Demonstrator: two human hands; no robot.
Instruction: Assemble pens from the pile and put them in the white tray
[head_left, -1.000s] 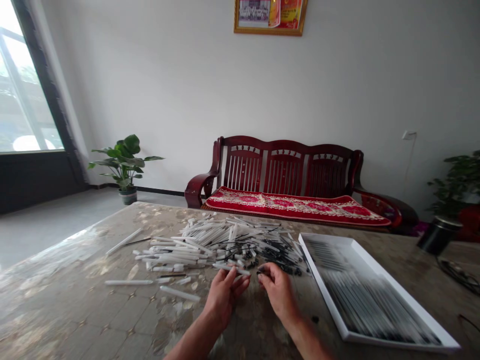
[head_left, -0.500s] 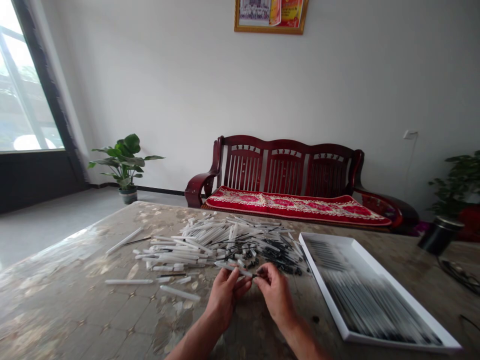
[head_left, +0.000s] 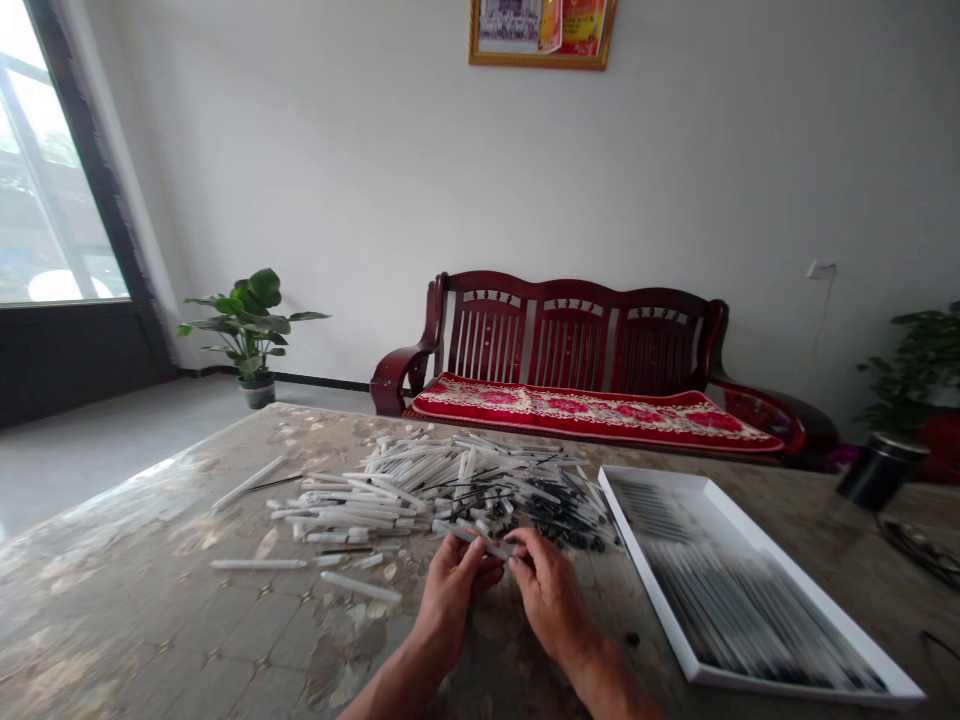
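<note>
My left hand is closed around a whitish pen, thumb on top, with the pen slanting down to the right. At the pen's right end, my right hand pinches it between thumb and forefinger; that tip is mostly hidden by the fingers. Just beyond both hands spreads a heap of white pen barrels and caps. Thin black refills and small black parts lie at the heap's right side.
A white shallow box holding rows of pens stands to the right. Loose white barrels lie at left on the patterned table. One small black piece rests near my right forearm. A black cylinder stands far right.
My right fingers have closed in on the pen's right end, covering the dark part that showed there before. My left hand keeps its hold almost unmoved.
</note>
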